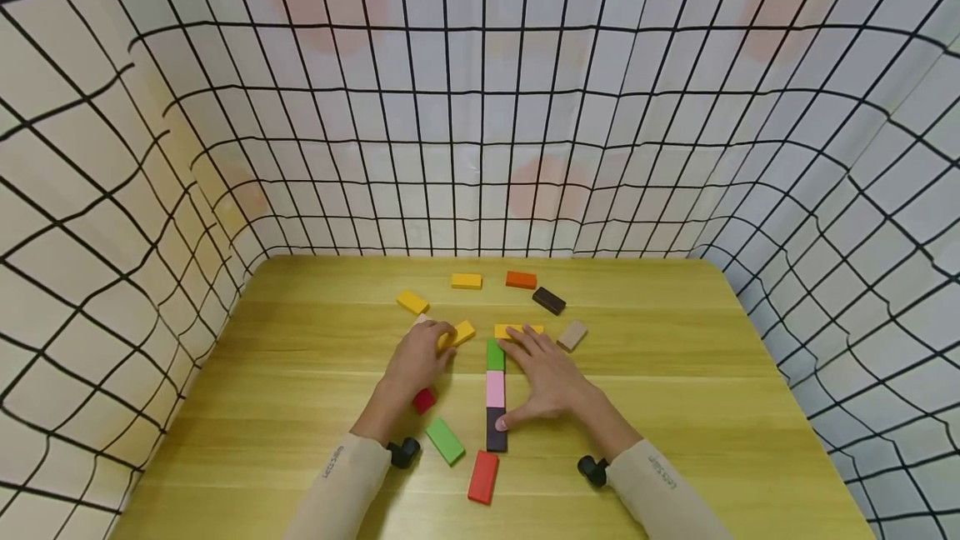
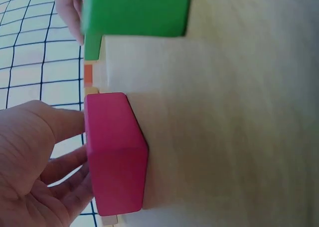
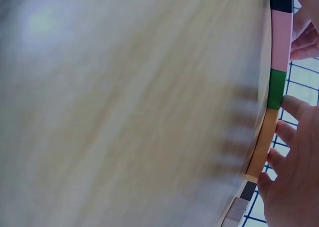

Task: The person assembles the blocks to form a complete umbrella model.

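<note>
My left hand pinches a yellow block between thumb and fingers, just left of a row of blocks. From far to near, a green block, a pink block and a dark block line up end to end. Across the far end lies another yellow block, orange-looking in the right wrist view. The spread fingers of my right hand touch that yellow block, while its thumb rests at the dark one. A red block looms below the left hand in the left wrist view.
Around the row lie a yellow block, a yellow block, an orange block, a black block, a beige block, a light green block and a red block. Black netting encloses the wooden table.
</note>
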Tool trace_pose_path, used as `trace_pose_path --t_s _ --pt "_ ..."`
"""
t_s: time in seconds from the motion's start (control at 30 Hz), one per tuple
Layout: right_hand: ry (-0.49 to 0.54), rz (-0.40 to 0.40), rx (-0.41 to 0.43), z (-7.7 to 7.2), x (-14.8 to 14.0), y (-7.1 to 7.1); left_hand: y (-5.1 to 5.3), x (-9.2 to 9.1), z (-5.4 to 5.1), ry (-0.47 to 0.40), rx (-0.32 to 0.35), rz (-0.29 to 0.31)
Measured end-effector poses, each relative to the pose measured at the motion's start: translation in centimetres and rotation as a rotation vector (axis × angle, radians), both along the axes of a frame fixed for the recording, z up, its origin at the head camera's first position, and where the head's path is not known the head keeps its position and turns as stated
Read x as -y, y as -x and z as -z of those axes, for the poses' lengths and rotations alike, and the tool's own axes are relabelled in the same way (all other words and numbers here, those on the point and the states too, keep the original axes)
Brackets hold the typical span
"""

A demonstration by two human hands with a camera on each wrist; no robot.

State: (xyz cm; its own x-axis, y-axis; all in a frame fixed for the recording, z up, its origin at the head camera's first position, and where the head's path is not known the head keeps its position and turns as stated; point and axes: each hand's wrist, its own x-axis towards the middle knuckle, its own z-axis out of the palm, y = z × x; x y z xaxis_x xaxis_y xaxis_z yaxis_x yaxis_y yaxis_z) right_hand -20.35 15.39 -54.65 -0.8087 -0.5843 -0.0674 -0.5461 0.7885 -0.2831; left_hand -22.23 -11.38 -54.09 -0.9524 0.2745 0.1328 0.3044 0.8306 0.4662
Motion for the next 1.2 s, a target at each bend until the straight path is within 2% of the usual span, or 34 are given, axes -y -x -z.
trace_pose_path --t_s 0.23,0.37,0.53,0.8,0.97,1.07,1.2 --pt "0.013 -0.010 0.002 0.1 0.0 0.0 0.3 0.0 0.3 -0.009 -0.006 -0.003" --pt "0.007 -0.006 0.008 0.2 0.0 0.0 0.6 0.1 0.3 -0.012 -0.035 0.041" --pt "0.004 -0.001 0.013 0.1 0.0 0.0 1.1 -0.3 -0.2 0.001 -0.082 0.098" --pt "0.017 -0.001 0.017 -0.1 0.0 0.1 2.3 -1.2 -0.7 0.013 -0.038 0.103" --pt "0.002 0.010 0.017 0.0 -0.1 0.1 3.1 -1.7 -0.4 0.021 -0.040 0.158" --pt "-0.002 0.014 0.019 0.1 -0.1 0.2 3.3 -1.9 -0.2 0.019 -0.029 0.183" --pt "0.008 0.014 0.026 0.2 -0.2 0.2 3.4 -2.1 -0.2 0.037 -0.010 0.178"
